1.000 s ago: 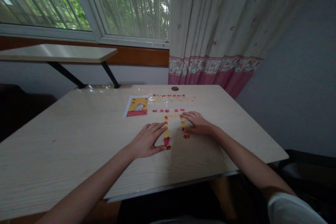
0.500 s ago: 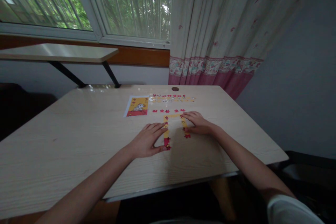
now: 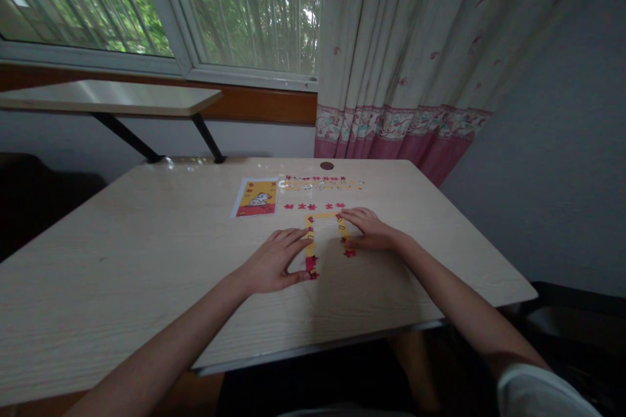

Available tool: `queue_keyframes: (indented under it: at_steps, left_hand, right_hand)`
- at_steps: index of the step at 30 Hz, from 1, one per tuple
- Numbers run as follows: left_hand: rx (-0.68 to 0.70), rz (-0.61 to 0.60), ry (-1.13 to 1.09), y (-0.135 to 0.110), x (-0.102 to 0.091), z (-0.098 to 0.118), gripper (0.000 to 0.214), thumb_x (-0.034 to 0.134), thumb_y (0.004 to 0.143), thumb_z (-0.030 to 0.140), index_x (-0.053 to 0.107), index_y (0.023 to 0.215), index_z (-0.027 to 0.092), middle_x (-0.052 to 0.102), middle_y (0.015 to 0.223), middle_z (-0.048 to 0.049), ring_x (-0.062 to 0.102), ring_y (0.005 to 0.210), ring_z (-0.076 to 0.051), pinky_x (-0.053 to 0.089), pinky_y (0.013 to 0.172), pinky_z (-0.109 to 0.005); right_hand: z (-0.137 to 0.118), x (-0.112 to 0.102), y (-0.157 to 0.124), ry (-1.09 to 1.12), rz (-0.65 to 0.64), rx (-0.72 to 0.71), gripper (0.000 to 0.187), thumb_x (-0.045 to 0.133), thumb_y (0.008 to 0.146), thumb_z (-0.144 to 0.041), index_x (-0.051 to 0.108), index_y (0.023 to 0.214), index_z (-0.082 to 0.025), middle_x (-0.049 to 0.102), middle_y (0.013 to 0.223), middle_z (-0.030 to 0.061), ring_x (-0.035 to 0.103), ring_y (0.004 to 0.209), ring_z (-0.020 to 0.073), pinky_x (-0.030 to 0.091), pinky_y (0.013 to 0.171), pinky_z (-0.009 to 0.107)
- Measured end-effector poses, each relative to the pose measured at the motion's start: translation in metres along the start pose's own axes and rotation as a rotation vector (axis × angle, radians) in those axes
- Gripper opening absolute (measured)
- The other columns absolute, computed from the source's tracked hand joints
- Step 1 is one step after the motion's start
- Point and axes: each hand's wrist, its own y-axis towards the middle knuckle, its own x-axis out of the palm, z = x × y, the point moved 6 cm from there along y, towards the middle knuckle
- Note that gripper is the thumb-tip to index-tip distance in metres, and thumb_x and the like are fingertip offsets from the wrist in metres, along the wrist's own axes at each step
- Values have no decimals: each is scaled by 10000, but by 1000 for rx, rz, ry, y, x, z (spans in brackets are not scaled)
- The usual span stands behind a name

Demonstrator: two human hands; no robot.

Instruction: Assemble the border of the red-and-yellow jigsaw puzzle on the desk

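On the desk, joined yellow and red jigsaw pieces [image 3: 310,251] make a frame with a left side, a top and a right side. My left hand [image 3: 275,262] lies against the left side, fingers apart, thumb at the red bottom corner. At the right side [image 3: 342,227] rests my right hand [image 3: 370,230], its fingers spread and touching the pieces' outer edge. A red piece [image 3: 351,253] sits at the lower end of that side, just below my right thumb. Several loose red pieces [image 3: 312,207] lie in a row above the frame.
Left of the loose pieces lies a picture sheet [image 3: 257,198] of a white animal on yellow and red. More jigsaw pieces [image 3: 323,184] are lined up in rows farther back. A raised shelf [image 3: 112,98] stands at the back left, and a curtain [image 3: 391,78] hangs behind the desk.
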Motion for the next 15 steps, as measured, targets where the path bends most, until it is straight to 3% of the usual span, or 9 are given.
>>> queue_keyframes:
  at_steps: [3,10,15]
  left_hand:
    - [1,-7,-1,0,0,0,633,503,812,580,422,1305,191,401,1385,-143,399,1223,-308,339,980,-463]
    - [-32,-3,4,-1,0,-3,601,455,848,558,399,1321,192,410,1376,-143,401,1223,-301,337,985,-467]
    - [-54,-15,-3,0,0,-2,592,455,851,549,420,1310,178,429,1360,-144,411,1210,-298,338,986,-458]
  right_hand:
    - [4,1,1,19,27,-14,763,572,751,-595,371,1374,-204,373,1416,116,319,1287,279,246,1058,452]
    - [7,-17,12,37,226,-48,437,491,868,-433,537,1220,-176,562,1206,126,495,1119,230,367,955,394]
    - [-7,-21,43,-113,193,-20,278,479,887,-349,677,999,-188,668,1006,77,574,963,201,391,868,321]
